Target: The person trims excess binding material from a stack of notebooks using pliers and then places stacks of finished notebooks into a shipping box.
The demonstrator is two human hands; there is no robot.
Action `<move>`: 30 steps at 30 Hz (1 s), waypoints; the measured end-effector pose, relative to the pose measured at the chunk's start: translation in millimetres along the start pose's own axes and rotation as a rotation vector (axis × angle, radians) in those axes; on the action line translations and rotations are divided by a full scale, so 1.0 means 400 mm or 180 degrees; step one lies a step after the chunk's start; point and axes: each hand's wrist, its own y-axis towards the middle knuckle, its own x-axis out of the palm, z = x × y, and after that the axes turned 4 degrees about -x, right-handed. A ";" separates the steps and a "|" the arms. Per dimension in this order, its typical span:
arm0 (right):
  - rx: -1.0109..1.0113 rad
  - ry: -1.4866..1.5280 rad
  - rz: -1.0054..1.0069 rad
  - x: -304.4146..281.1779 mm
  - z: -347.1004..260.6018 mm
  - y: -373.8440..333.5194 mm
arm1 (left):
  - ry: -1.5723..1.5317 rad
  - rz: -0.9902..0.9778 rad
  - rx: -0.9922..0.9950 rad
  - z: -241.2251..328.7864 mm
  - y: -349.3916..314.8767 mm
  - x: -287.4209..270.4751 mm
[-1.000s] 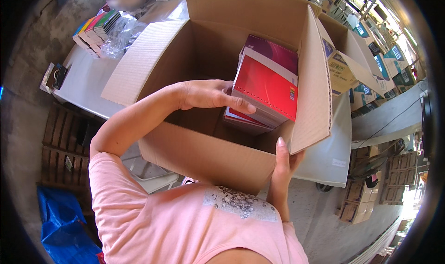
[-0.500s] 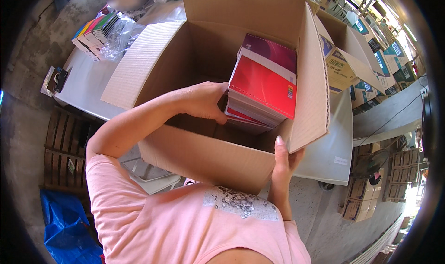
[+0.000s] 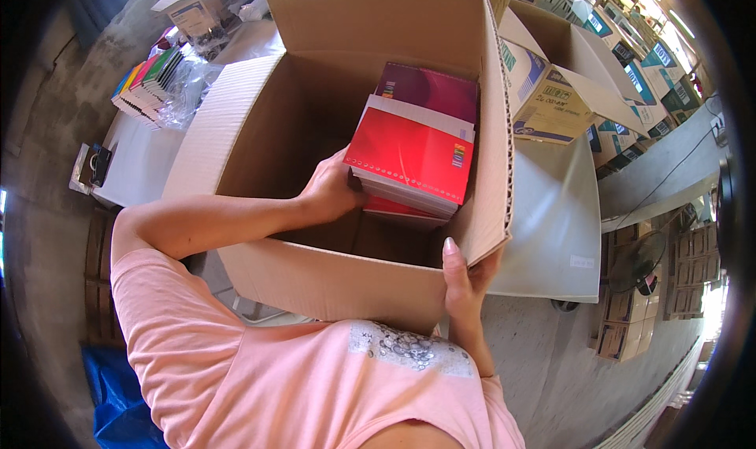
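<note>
A large open cardboard box (image 3: 339, 280) stands tilted against my body. Inside, on its right side, lies a stack of red spiral notebooks (image 3: 409, 150), and behind it are purple notebooks (image 3: 433, 90). My left hand (image 3: 335, 187) reaches over the near wall and grips the left side of the red stack; its fingertips are hidden by the notebooks. At the near right corner, my right hand (image 3: 466, 280) holds the cardboard box, thumb upright along the wall and fingers around the outside, beneath the right flap (image 3: 492, 150).
A grey table (image 3: 543, 236) extends right of the box. Another open carton (image 3: 551, 106) stands behind it. Coloured notebooks (image 3: 150, 87) beside clear plastic wrap (image 3: 191, 87) sit at the far left. Stacked cartons (image 3: 626, 323) are on the floor at right.
The box and notebooks appear shifted left as the view moves. My left hand stays at the red stack, with its thumb now less visible. The right hand keeps its hold on the corner.
</note>
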 end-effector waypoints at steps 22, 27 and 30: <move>0.0045 -0.0156 0.0022 0.000 -0.004 -0.004 | 0.1859 -0.0082 0.0670 -0.022 0.008 -0.016; -0.0145 -0.0177 0.0001 0.000 0.002 0.002 | 0.2378 -0.0082 0.1093 -0.056 0.026 -0.015; -0.0159 -0.0123 -0.0035 0.001 0.011 -0.003 | 0.1569 0.0125 0.1314 -0.083 0.039 -0.013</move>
